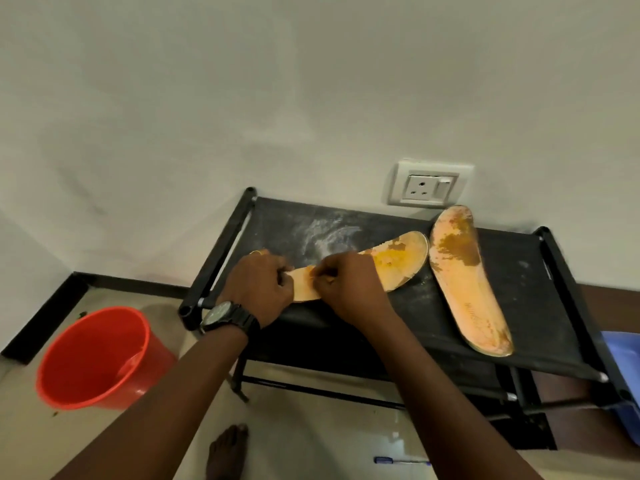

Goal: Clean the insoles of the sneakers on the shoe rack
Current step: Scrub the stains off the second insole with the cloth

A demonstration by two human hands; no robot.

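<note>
Two orange insoles lie on the black fabric top of the shoe rack. The left insole is stained yellow-brown at its toe end, and its heel end sits between my hands. My left hand, with a black watch on the wrist, grips the heel end. My right hand pinches the insole's middle with curled fingers; whether it also holds a small tool is hidden. The right insole lies apart, with a brown stain on its upper half.
White powder smears mark the rack top. A red bucket stands on the floor at the left. A wall socket is behind the rack. A blue plastic item is at the right edge. A pen and my bare foot are on the floor.
</note>
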